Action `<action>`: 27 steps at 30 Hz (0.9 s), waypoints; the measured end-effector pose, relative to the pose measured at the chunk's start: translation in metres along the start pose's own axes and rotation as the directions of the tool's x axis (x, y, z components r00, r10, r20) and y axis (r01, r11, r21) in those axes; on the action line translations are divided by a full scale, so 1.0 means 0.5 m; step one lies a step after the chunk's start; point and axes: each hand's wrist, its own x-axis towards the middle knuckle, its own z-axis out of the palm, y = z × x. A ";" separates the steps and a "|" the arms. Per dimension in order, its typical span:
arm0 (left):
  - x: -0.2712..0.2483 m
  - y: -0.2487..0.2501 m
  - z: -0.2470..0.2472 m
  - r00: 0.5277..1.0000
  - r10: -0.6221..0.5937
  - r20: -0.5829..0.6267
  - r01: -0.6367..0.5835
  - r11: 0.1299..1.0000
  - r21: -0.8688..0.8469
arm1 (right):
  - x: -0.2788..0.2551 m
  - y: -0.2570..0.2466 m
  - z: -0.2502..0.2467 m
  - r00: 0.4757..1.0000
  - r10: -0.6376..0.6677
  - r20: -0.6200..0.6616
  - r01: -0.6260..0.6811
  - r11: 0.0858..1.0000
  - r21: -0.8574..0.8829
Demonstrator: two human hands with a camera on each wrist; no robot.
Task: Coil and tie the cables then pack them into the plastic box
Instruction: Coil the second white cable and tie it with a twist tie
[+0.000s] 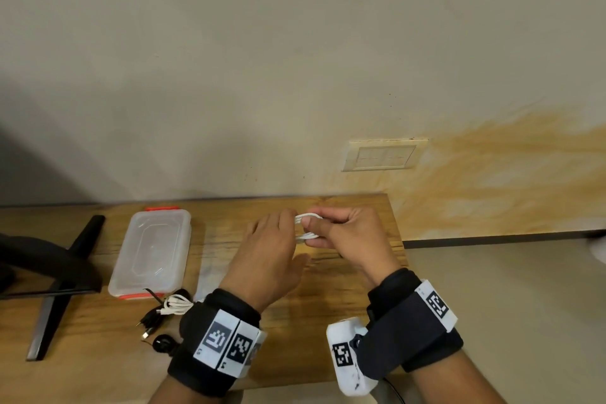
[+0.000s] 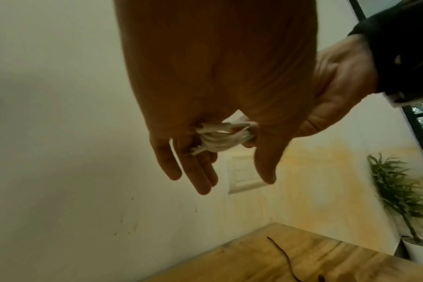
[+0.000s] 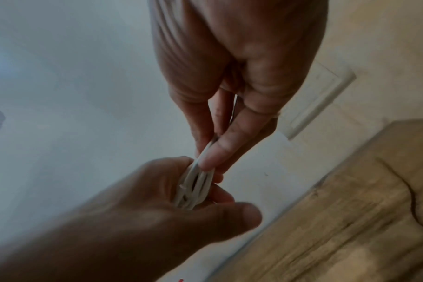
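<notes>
A small white cable coil (image 1: 306, 226) is held in the air between both hands over the wooden table (image 1: 354, 279). My left hand (image 1: 290, 223) holds its left side, fingers round the loops (image 3: 193, 188) and thumb sticking out apart from them. My right hand (image 1: 314, 229) pinches the coil's right side between thumb and fingers (image 3: 213, 152). In the left wrist view the coil (image 2: 220, 141) sits at the base of my left fingers. The clear plastic box (image 1: 151, 252) with orange clips lies shut at the left.
A white cable bundle (image 1: 175, 305) and black cables (image 1: 151, 321) lie in front of the box. A black stand (image 1: 65, 272) occupies the far left. A thin dark strand (image 2: 283, 253) lies on the table. The table ends at the right (image 1: 398, 239); a potted plant (image 2: 399, 190) stands beyond.
</notes>
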 end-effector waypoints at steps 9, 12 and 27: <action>0.009 0.022 -0.016 0.979 -0.189 -0.072 0.192 0.981 0.038 | -0.010 -0.002 0.017 0.993 0.075 0.087 -0.077 0.997 0.020; 0.009 0.013 -0.010 0.972 -0.228 -0.046 0.222 0.969 -0.111 | -0.009 -0.019 -0.001 0.982 0.070 0.176 -0.054 0.994 -0.094; 0.020 0.003 -0.020 0.905 -0.389 0.171 0.388 0.593 -0.705 | 0.161 0.169 -0.179 0.928 -0.259 0.268 0.304 0.112 -0.946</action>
